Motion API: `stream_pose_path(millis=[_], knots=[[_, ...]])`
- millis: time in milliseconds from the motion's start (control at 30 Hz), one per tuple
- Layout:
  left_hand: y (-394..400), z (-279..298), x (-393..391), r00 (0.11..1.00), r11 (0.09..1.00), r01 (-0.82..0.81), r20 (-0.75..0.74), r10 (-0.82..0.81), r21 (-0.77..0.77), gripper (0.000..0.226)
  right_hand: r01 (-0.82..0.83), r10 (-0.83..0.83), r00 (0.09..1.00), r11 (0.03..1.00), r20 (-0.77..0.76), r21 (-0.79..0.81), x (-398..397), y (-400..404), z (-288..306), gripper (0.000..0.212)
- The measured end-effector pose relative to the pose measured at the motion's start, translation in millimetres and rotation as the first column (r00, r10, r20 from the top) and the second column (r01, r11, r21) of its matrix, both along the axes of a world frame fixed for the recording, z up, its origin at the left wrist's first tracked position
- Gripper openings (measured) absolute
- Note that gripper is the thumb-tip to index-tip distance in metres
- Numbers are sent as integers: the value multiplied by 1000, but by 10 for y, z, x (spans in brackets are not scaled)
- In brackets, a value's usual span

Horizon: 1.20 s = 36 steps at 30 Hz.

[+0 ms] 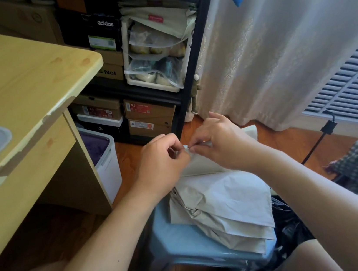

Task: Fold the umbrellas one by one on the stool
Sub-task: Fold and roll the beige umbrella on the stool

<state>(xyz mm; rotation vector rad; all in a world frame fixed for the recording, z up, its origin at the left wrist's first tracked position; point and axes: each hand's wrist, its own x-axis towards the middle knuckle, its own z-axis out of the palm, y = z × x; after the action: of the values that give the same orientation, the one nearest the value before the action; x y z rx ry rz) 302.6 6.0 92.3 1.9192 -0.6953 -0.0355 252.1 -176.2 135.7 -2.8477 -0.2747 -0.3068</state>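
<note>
While one pale grey-beige umbrella [223, 200] lies across a light blue plastic stool [183, 244], two bare hands meet at its far end. The canopy is thin, matte, crinkled fabric, gathered into flat overlapping panels with sharp creases — at least three layered edges show at the near right corner. The left hand [160, 158] has its fingers curled, thumb and forefinger pinching a small fabric tip. The right hand [217, 139] pinches the same spot from the other side, its remaining fingers loosely spread above the cloth. The stool's seat is smooth, with rounded corners. To the left stands one light wooden desk [20, 92] with chipped edging. Behind it, a black shelf [194, 49] holds several cardboard shoe boxes — beside a cream textured curtain [275, 43].
</note>
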Motion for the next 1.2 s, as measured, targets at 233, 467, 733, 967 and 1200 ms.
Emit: stream_pose_path(millis=[233,467,733,967,1200], knots=[[118,-16,58,999,998,3,46,-5,57,15,8,-11,1000,996,29,91,-69,2,-51,7],[193,24,65,999,996,-36,-6,36,81,16,13,-13,1000,995,-4,99,9,27,-44,8],[274,81,109,979,999,23,-203,-31,-41,10,151,-133,979,982,-155,114,-69,-13,124,20],[137,15,37,979,998,38,-196,-49,-59,9,160,-137,975,978,-174,131,-99,20,122,23],[147,19,20,969,997,11,-244,-30,-78,9,179,-152,971,974,-186,139,-102,43,148,23]])
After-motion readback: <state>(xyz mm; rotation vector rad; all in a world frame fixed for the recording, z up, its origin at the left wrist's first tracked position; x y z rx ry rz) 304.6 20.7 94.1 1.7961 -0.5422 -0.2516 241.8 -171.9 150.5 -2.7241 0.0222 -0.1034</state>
